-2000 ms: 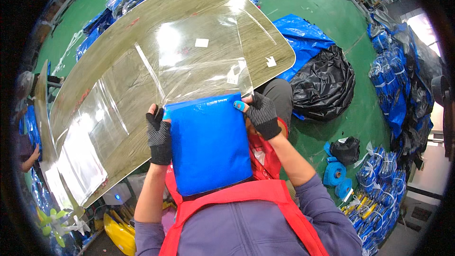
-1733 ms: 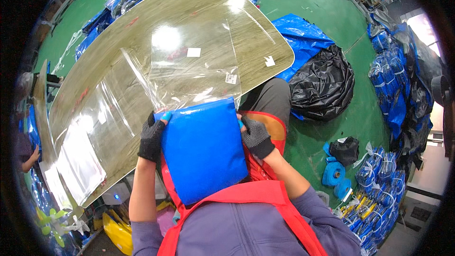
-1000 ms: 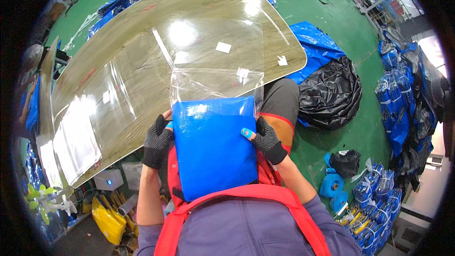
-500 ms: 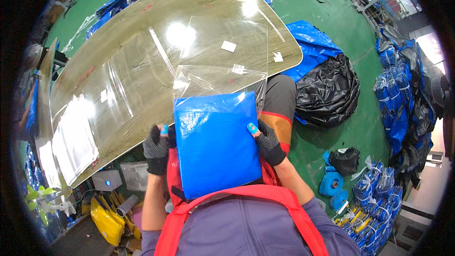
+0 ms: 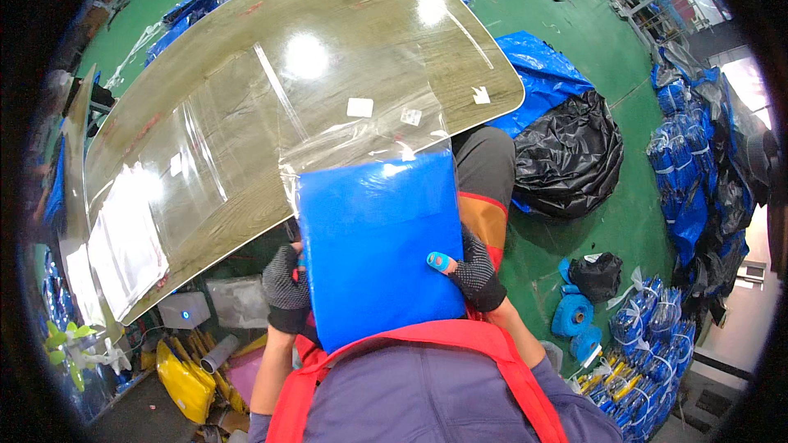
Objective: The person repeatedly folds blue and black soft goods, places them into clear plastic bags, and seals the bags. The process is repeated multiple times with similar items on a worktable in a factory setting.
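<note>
A folded blue tarp (image 5: 382,254) lies flat above my lap inside a clear plastic bag. The bag's loose end (image 5: 373,135) stretches past the tarp onto the near edge of the table. My left hand (image 5: 287,287), in a grey dotted glove with bare fingertips, grips the tarp's left edge. On the right edge my right hand (image 5: 478,271) is closed, its thumb with blue tape pressed on top and its fingers hidden underneath. A white label (image 5: 410,116) shows through the clear plastic, and another white label (image 5: 359,107) sits close to it.
The wood-patterned table (image 5: 345,12) fills the far side, with clear bags (image 5: 131,234) stacked at its left end. A black bundle (image 5: 570,156) rests on the green floor to the right. Tied blue packs (image 5: 652,336) and blue tape rolls (image 5: 572,316) lie nearer. Yellow packs (image 5: 185,381) stand lower left.
Both hands have shifted slightly down and to the right along the tarp's edges. The clear plastic now lies further down over the tarp's left side, and its loose end has moved nearer.
</note>
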`<state>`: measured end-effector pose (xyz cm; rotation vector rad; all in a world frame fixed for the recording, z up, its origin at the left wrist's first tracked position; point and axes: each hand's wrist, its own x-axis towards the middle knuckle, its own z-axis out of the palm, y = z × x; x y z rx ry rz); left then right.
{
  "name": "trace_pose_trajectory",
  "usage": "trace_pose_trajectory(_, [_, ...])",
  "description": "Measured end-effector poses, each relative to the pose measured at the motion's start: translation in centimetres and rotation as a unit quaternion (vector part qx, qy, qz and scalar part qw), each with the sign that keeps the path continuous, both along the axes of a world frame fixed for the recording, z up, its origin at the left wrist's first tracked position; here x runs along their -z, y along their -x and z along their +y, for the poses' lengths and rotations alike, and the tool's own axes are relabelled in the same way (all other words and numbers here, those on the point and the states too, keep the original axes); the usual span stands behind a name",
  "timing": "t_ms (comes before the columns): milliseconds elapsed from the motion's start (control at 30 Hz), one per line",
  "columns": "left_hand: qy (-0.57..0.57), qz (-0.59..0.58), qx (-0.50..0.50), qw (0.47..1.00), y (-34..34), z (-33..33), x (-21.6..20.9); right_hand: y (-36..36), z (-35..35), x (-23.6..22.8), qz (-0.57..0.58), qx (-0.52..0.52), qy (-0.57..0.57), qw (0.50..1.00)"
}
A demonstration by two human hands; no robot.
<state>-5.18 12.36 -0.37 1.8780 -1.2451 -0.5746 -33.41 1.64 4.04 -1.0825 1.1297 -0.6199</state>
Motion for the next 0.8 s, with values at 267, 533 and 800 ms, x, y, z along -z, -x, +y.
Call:
trace_pose_trajectory(267, [0.006,0.531,-0.016,0.847,-3.8,-2.1,-1.5,0.4,0.3,-0.6,0.103,-0.19,-0.127,0.968])
trace_pose_trajectory(533, [-0.117,0.399,0.063,0.907,-0.5,-5.3,-4.6,-1.4,-2.6,-1.5,-0.048,-0.072,0.055,0.995])
trace_pose_trajectory(800, [-0.152,0.392,0.016,0.907,1.6,3.1,-4.6,-0.3,4.7,-1.2,0.0,-0.069,-0.038,0.997])
